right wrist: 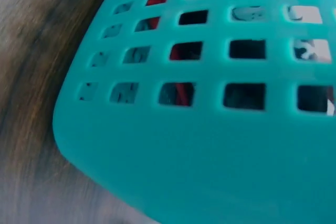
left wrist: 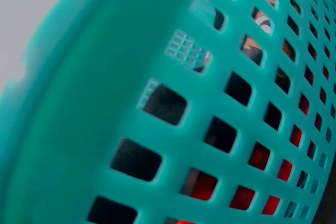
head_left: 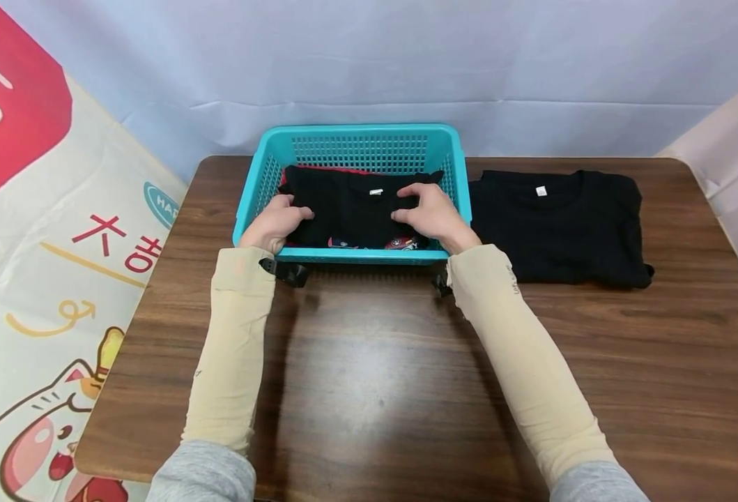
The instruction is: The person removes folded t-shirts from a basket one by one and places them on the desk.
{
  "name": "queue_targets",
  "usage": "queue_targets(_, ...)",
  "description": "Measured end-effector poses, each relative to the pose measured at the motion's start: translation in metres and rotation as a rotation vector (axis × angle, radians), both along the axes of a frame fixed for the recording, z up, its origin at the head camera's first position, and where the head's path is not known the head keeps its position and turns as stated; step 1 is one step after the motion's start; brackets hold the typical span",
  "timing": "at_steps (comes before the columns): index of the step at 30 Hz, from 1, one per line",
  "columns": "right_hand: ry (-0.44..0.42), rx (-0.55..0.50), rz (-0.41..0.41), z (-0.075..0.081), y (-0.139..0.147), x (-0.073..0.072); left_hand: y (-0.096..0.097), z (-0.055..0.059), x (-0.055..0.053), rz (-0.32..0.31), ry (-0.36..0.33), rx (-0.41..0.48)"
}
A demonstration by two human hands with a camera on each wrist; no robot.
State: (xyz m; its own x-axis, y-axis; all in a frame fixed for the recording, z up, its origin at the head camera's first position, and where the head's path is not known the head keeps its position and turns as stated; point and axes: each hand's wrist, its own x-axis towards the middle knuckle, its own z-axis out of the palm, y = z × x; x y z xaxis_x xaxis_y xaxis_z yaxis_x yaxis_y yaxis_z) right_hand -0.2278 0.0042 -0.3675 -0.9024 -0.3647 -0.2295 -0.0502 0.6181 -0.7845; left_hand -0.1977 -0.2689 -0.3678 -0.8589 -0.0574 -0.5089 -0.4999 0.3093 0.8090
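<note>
A folded black T-shirt (head_left: 356, 206) with a white neck label and a colourful print near its front edge lies inside a turquoise plastic basket (head_left: 369, 256). My left hand (head_left: 279, 222) reaches over the front left of the basket, its thumb and fingers apart and touching the left part of the shirt. On the right side, my right hand (head_left: 434, 213) rests on the shirt with thumb and forefinger spread. Both wrist views are filled by the perforated basket wall (left wrist: 205, 114), so the hands do not show there. Some fingertips are hidden.
Red cloth (head_left: 343, 169) shows beneath the black shirt at the back. Another folded black shirt (head_left: 563, 230) with a white label lies on the wooden table (head_left: 369, 369), right of the basket. A pale curtain (head_left: 369, 63) hangs behind; a printed sheet (head_left: 61, 244) covers the left.
</note>
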Motion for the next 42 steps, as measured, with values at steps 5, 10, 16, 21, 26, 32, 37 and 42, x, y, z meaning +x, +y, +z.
queue_targets(5,0.165,0.061,-0.063,-0.0021,-0.0027,-0.0001,0.0008,0.002,0.0004,-0.026,0.019,-0.062)
queue_targets(10,0.165,0.065,-0.058,-0.0024,-0.0046,0.0002,0.0017,0.0035,0.002,-0.057,0.021,-0.134)
queue_targets(16,0.101,0.076,0.031,-0.0047,-0.0041,-0.0028,0.0014,0.0037,0.002,-0.092,-0.009,-0.159)
queue_targets(21,0.076,0.097,0.109,-0.0058,-0.0038,-0.0035,0.0016,0.0025,0.0011,-0.093,-0.031,-0.169)
queue_targets(26,0.08,0.12,0.111,-0.0042,-0.0049,-0.0026,0.0017,0.0028,0.0006,-0.119,-0.042,-0.185)
queue_targets(32,0.105,0.124,0.11,-0.0052,-0.0055,-0.0026,0.003,0.0046,0.0019,-0.093,-0.041,-0.224)
queue_targets(37,0.137,0.124,0.092,-0.0046,-0.0052,-0.0023,0.0042,0.0059,0.0013,-0.097,-0.02,-0.307)
queue_targets(42,0.157,0.127,0.086,-0.005,-0.0053,-0.0023,0.0044,0.0057,0.0004,-0.068,-0.008,-0.274)
